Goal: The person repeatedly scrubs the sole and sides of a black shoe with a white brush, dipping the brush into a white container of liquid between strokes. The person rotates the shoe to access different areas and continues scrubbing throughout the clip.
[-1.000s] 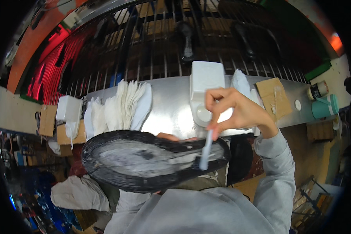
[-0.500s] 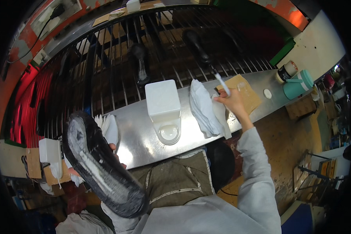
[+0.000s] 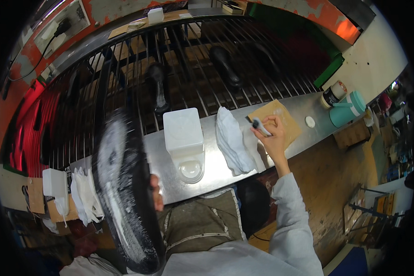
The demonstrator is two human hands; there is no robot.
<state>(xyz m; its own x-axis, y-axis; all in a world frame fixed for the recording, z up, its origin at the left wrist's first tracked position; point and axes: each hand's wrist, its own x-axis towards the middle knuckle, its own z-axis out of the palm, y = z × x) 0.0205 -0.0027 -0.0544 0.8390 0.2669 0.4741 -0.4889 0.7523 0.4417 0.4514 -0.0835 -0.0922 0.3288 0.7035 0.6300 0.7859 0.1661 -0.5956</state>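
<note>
My left hand (image 3: 156,192) grips a black shoe (image 3: 140,184) from its right side, mostly hidden behind it. The sole faces me, streaked with white, and is slightly blurred. My right hand (image 3: 273,140) is closed around a small brush (image 3: 256,124) with a pale handle and dark tip, above a tan sheet (image 3: 287,119) on the metal ledge (image 3: 211,177). Left of that hand lies a folded white cloth (image 3: 232,140). Between the hands stands a white box-shaped dispenser (image 3: 183,131) with a round cup (image 3: 190,170) of whitish liquid at its front.
Beyond the ledge runs a rack of metal bars (image 3: 198,78) with several black shoes (image 3: 157,85) on it. At right are a white disc (image 3: 310,122), a roll (image 3: 334,93) and a teal jug (image 3: 348,109). White cloths (image 3: 84,195) hang at left, beside another white container (image 3: 54,185).
The shoe has swung more upright, its lower end shifting left. My right hand has turned the brush, so its dark tip points left and lower, no longer up toward the rack.
</note>
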